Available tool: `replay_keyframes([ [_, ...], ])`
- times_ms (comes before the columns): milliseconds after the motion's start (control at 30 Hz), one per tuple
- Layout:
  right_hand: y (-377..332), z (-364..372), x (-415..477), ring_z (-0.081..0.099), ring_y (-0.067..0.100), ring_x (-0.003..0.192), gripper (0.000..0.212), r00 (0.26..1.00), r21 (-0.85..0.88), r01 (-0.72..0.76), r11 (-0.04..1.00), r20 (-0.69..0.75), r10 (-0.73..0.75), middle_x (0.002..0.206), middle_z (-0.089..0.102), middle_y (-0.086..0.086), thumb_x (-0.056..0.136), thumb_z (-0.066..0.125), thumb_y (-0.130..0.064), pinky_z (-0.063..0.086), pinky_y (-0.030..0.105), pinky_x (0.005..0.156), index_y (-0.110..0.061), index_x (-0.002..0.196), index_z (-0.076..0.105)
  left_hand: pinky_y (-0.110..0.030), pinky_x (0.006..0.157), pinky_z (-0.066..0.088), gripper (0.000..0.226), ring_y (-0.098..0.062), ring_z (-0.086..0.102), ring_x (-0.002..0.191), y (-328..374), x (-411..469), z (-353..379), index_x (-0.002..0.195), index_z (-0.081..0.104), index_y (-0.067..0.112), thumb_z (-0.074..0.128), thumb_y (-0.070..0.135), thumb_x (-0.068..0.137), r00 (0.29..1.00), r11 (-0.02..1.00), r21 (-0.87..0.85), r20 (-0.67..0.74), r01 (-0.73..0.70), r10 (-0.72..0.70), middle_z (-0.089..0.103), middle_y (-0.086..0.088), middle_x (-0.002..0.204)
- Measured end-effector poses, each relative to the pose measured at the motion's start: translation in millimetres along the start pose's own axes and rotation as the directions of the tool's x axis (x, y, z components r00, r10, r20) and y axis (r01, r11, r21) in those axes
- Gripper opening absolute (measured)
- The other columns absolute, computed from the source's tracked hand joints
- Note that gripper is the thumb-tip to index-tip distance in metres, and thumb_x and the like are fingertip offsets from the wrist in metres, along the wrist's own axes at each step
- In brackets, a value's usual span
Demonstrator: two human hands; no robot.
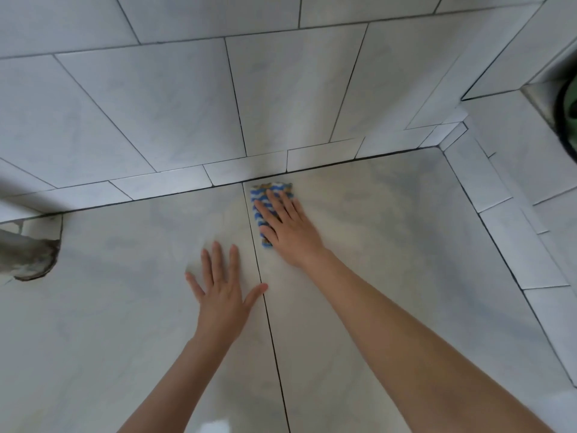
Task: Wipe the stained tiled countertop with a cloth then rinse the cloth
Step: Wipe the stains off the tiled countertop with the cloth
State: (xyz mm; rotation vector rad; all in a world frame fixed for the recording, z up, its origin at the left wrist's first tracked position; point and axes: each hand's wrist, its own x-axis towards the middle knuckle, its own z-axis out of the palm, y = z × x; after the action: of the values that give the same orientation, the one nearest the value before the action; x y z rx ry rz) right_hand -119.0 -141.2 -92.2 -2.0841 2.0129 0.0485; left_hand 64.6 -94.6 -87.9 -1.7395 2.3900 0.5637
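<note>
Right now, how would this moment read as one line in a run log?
step: wipe | right hand: flat on cloth, near wall | left hand: flat on countertop | rinse: not yet

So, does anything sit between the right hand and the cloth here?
Nothing visible does: the right hand presses flat on the cloth, and the left hand rests on the countertop apart from it.

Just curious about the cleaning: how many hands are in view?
2. The left hand lies flat on the countertop; the right hand presses the cloth farther back, by the wall.
</note>
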Motion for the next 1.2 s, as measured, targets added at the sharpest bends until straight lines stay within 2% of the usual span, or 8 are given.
replay_keyframes([
  [167, 49, -2, 13, -0.003, 0.030, 0.146, 0.077, 0.997, -0.007, -0.075, 0.997, 0.009, 0.075, 0.159, 0.002, 0.008, 0.082, -0.009, -0.047, -0.010, 0.040, 0.115, -0.022, 0.150, 0.016, -0.052, 0.109, -0.013, 0.100, -0.018, -0.027, 0.138, -1, 8, 0, 0.146, -0.010, 0.025, -0.007, 0.084, 0.066, 0.998, 0.998, -0.018, -0.022, -0.054, 0.054, -0.023, -0.003, 0.151],
  [333, 144, -8, -13, 0.040, 0.052, 0.126, 0.044, 0.976, -0.187, -0.218, 0.958, -0.037, 0.215, 0.140, 0.046, 0.020, 0.087, 0.032, -0.030, 0.030, 0.065, 0.099, -0.004, 0.104, 0.063, -0.051, 0.110, -0.016, 0.099, -0.018, -0.032, 0.136, 1, 7, -2, 0.145, -0.014, 0.026, -0.007, 0.084, 0.065, 0.999, 0.998, -0.035, -0.008, -0.049, 0.048, -0.029, -0.001, 0.149],
  [533, 198, 3, -60, -0.002, 0.033, 0.145, 0.059, 0.766, -0.036, -0.643, 0.765, -0.014, 0.643, 0.159, 0.003, 0.012, 0.097, 0.014, -0.038, 0.001, 0.048, 0.117, -0.014, 0.150, 0.014, -0.054, 0.110, -0.015, 0.100, -0.018, -0.033, 0.136, 6, 8, -4, 0.144, -0.015, 0.028, -0.009, 0.086, 0.063, 0.999, 0.998, -0.053, -0.004, -0.042, 0.042, -0.026, -0.003, 0.151],
  [633, 154, 8, -51, 0.032, 0.050, 0.133, 0.056, 0.912, -0.167, -0.410, 0.896, -0.086, 0.402, 0.144, 0.040, 0.023, 0.089, 0.021, -0.027, 0.024, 0.063, 0.106, 0.000, 0.125, 0.054, -0.055, 0.110, -0.013, 0.100, -0.020, -0.027, 0.138, 6, 10, -3, 0.146, -0.008, 0.026, -0.007, 0.085, 0.065, 0.999, 0.997, -0.072, -0.024, -0.042, 0.040, -0.019, -0.005, 0.153],
  [700, 108, 9, -34, 0.044, 0.050, 0.123, 0.050, 0.973, -0.138, -0.231, 0.963, -0.057, 0.225, 0.134, 0.052, 0.022, 0.088, 0.029, -0.024, 0.036, 0.062, 0.099, -0.002, 0.119, 0.062, -0.058, 0.110, -0.003, 0.094, -0.021, -0.015, 0.142, 8, 11, -3, 0.148, 0.003, 0.020, 0.002, 0.079, 0.075, 0.995, 0.996, -0.024, -0.053, -0.083, 0.082, -0.006, -0.010, 0.156],
  [767, 62, 0, -17, 0.039, 0.043, 0.131, 0.054, 0.991, -0.050, -0.124, 0.991, -0.062, 0.121, 0.142, 0.044, 0.021, 0.092, 0.026, -0.031, 0.034, 0.052, 0.107, -0.009, 0.135, 0.049, -0.061, 0.108, 0.013, 0.083, -0.021, 0.006, 0.142, 11, 14, -4, 0.147, 0.019, 0.014, 0.012, 0.068, 0.084, 0.985, 0.987, 0.032, -0.067, -0.156, 0.158, 0.014, -0.012, 0.154],
  [900, 34, -5, 8, -0.009, 0.026, 0.146, 0.064, 1.000, -0.002, 0.002, 1.000, -0.002, -0.002, 0.159, -0.006, 0.008, 0.089, 0.001, -0.043, -0.008, 0.038, 0.118, -0.023, 0.150, -0.001, -0.055, 0.109, 0.017, 0.082, -0.014, 0.006, 0.140, 15, 19, -2, 0.144, 0.023, 0.014, 0.004, 0.068, 0.085, 0.976, 0.980, 0.015, -0.091, -0.197, 0.198, 0.019, -0.009, 0.153],
  [1200, 78, -13, 14, 0.014, 0.025, 0.145, 0.069, 0.997, 0.018, -0.008, 1.000, -0.076, 0.009, 0.156, 0.021, 0.006, 0.087, 0.002, -0.045, 0.000, 0.039, 0.116, -0.022, 0.149, 0.023, -0.055, 0.111, -0.002, 0.092, -0.012, -0.011, 0.141, 27, 24, 0, 0.148, 0.005, 0.023, -0.004, 0.076, 0.073, 0.989, 0.990, -0.017, -0.055, -0.139, 0.138, -0.007, 0.005, 0.155],
])
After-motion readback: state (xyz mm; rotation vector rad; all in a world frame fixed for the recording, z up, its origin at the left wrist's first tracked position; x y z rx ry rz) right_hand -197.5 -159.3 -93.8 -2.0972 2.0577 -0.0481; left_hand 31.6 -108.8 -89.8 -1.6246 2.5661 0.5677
